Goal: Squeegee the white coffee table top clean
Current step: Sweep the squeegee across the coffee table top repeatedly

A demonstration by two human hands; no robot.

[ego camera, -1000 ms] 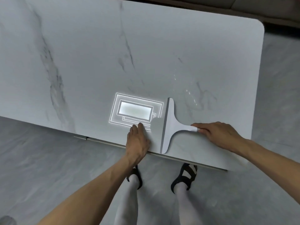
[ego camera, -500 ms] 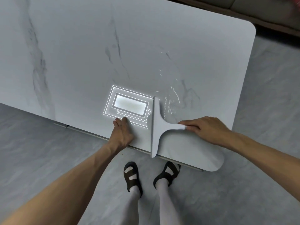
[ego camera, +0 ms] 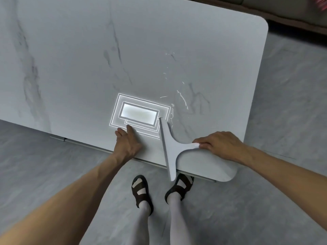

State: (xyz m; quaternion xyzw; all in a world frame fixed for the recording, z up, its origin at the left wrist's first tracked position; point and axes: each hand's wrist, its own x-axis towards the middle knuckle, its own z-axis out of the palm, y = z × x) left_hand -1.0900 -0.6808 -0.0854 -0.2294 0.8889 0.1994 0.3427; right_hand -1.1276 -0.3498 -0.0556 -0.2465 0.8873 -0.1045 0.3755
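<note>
The white marble-veined coffee table top [ego camera: 141, 59] fills the upper view. A white T-shaped squeegee [ego camera: 169, 147] lies with its blade running from the table surface out past the near edge. My right hand [ego camera: 221, 145] grips its handle at the right. My left hand [ego camera: 126, 144] rests flat on the near edge of the table, fingers together, left of the blade. Streaks and drops of water [ego camera: 182, 99] glint on the top beyond the blade. A bright rectangular reflection of a ceiling light [ego camera: 139, 114] sits just left of the blade's far tip.
Grey tiled floor [ego camera: 53, 165] surrounds the table. My feet in dark sandals [ego camera: 141, 190] stand just under the near edge. A dark sofa base [ego camera: 292, 16] runs along the far right. The table's rounded corners lie at the right.
The squeegee blade has tilted and slid toward me, its near end now past the table edge. More water streaks show beyond it. My left hand stays on the edge.
</note>
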